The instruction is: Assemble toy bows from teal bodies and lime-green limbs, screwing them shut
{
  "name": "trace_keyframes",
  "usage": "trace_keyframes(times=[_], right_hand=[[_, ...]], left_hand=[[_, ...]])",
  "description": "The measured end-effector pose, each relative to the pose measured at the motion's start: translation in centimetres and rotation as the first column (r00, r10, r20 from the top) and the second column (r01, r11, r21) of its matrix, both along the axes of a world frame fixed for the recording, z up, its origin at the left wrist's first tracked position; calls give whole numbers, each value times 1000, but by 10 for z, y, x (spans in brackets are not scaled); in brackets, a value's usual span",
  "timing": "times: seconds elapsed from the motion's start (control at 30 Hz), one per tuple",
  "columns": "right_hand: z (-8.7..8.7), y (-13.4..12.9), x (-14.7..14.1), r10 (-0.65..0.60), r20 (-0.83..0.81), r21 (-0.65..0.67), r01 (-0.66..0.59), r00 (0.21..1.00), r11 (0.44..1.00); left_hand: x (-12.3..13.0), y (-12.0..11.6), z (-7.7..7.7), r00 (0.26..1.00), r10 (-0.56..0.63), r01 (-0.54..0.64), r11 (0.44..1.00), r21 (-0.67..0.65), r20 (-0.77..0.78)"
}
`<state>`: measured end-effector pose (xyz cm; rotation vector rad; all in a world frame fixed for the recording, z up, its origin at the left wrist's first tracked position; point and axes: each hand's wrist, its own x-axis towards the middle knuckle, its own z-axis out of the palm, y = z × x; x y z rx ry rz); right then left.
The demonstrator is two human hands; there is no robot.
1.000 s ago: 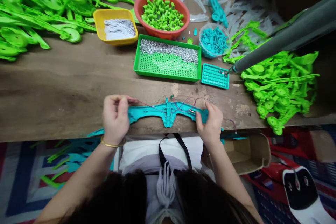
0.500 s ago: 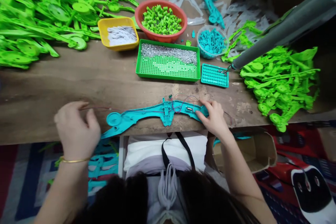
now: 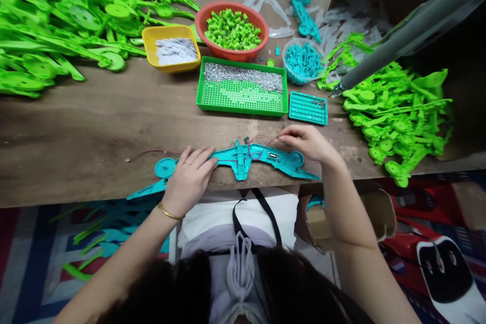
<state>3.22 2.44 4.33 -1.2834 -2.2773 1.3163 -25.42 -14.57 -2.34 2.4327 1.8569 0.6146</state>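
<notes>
A long turquoise plastic part (image 3: 261,154) lies across the table's front edge, with thin red and dark wires along it and a small metallic piece near its right end. My left hand (image 3: 192,174) rests flat on its left half, fingers stretched over the wires. Past that hand a red wire (image 3: 146,152) runs left to a small tip on the table. Above the part's right half, my right hand (image 3: 306,142) pinches a thin red wire between thumb and forefinger. A small green circuit piece (image 3: 246,139) sits by the part's upper edge.
Behind the part stand a green tray (image 3: 243,106) of small metal pieces, a turquoise tray (image 3: 308,111), a yellow dish (image 3: 152,48), a red bowl (image 3: 201,25) and a clear tub (image 3: 304,61). A grey screwdriver (image 3: 395,35) hangs at right. Green parts (image 3: 398,121) are piled on both sides.
My left hand has let go of the wire at the far left and moved right onto the turquoise part. My right hand has left the part's right end and now pinches a wire above it.
</notes>
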Motion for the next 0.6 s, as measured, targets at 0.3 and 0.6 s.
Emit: trace_keyframes(times=[0.3,0.6], right_hand=[[49,0,17,-210,-464,-171,146,861,974],[-2,38,72,-651,-18,507,568,759,648]], left_hand=[[3,0,2,999,15,-14,999,-36,37],[27,18,1,999,6,-5,999,-35,32]])
